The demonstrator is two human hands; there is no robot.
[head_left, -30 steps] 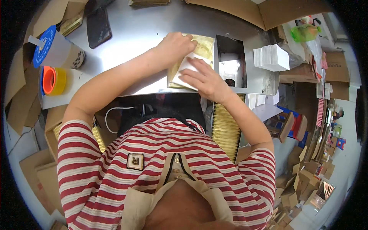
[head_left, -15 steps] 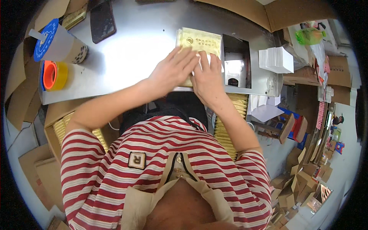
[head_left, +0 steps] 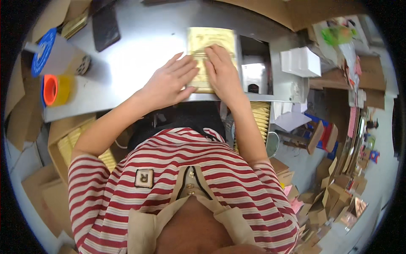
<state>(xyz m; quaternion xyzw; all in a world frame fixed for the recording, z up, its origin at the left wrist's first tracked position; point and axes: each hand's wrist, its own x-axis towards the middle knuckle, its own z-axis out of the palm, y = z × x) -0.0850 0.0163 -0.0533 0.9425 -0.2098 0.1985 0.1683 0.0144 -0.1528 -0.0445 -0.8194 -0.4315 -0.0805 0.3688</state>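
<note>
A flat gold packet (head_left: 211,37) with faint printing lies on the metal table (head_left: 135,63) in front of me. A crease or edge crosses its middle, and its near end reaches the table's front edge. My left hand (head_left: 171,80) is at the packet's left side, fingers spread, the fingertips at its edge. My right hand (head_left: 224,76) rests on the packet's right half, fingers stretched out over it and covering part of the surface. Neither hand grips anything. Whether the packet is one piece or several stacked layers, I cannot tell.
Right of the packet is a dark rectangular opening (head_left: 255,63), then a stack of white cards (head_left: 300,62). At the left stand a lidded drink cup (head_left: 61,55) and tape rolls (head_left: 57,90); a dark phone (head_left: 105,29) lies farther back. Boxes of gold packets (head_left: 260,118) sit below.
My left hand has slid left off the packet's middle, and its fingers have spread. The right hand now lies alone on the packet. The whole view has shifted slightly.
</note>
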